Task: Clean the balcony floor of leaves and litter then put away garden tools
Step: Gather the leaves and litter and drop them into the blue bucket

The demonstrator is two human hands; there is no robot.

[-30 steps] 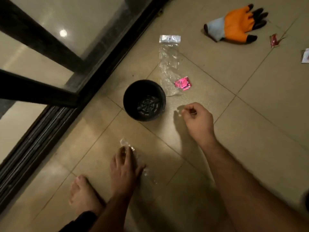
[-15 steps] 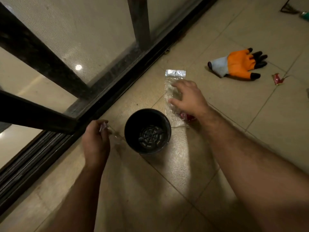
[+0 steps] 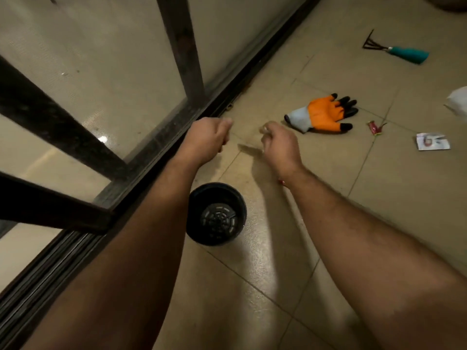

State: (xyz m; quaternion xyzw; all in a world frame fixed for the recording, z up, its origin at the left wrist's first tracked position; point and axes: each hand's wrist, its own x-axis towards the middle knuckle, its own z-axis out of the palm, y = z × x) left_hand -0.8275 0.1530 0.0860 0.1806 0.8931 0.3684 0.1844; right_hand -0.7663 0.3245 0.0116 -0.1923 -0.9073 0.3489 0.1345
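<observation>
My left hand point(image 3: 207, 140) is a closed fist held above the floor by the door track; the clear plastic scrap it picked up is hidden inside. My right hand point(image 3: 280, 145) is closed on the clear plastic bag point(image 3: 264, 128), which glints at the fingertips. A bit of the pink wrapper point(image 3: 281, 182) shows under that wrist. The black plastic pot point(image 3: 194, 210) stands upright on the tiles below and between my forearms. An orange, grey and black garden glove point(image 3: 323, 114) lies flat to the right of my hands. A hand rake with a teal handle point(image 3: 406, 54) lies at the far right.
A red wrapper point(image 3: 375, 128) and a white printed packet point(image 3: 432, 141) lie on the tiles right of the glove. A white object point(image 3: 458, 102) shows at the right edge. The dark sliding-door track point(image 3: 161, 152) and its glass panels run diagonally along the left.
My right hand closed on the clear bag and lifted it off the floor. My left hand rose from beside the pot to the door track. The view tilted up, showing the rake.
</observation>
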